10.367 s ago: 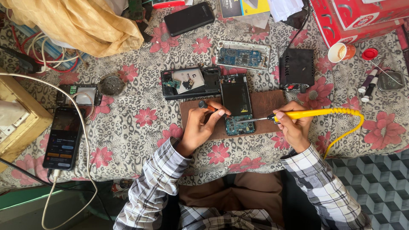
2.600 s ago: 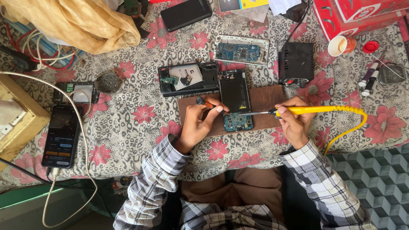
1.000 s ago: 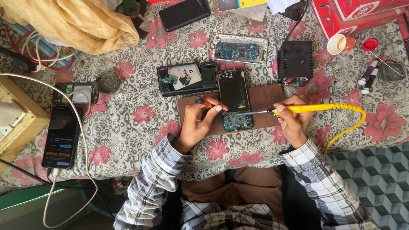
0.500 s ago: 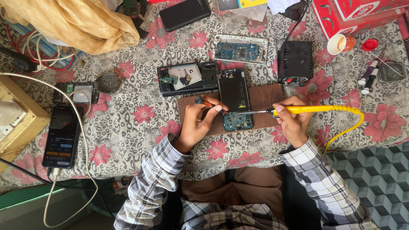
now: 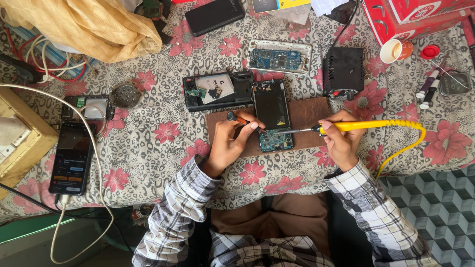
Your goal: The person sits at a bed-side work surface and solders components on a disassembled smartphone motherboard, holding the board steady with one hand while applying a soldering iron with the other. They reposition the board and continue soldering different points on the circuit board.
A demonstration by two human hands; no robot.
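An opened phone (image 5: 273, 113) with its circuit board bare lies on a brown wooden board (image 5: 307, 114). My right hand (image 5: 341, 141) grips a yellow soldering iron (image 5: 366, 125), its metal tip resting on the lower part of the phone's board. My left hand (image 5: 232, 143) pinches a small tool with an orange and black handle (image 5: 237, 118), its end at the phone's left edge. A yellow coiled cord runs from the iron off the table's right side.
A second opened phone (image 5: 217, 90), a bare circuit board in a frame (image 5: 279, 58), a black box unit (image 5: 343, 72), a paper cup (image 5: 396, 50), a red carton (image 5: 420, 15), a charging phone (image 5: 71, 158), a wooden box (image 5: 20, 143) and yellow cloth (image 5: 84, 22) lie on the floral tablecloth.
Both hands stay at the opened phone; the iron's tip and the small tool shift only slightly. The view has drifted a little.
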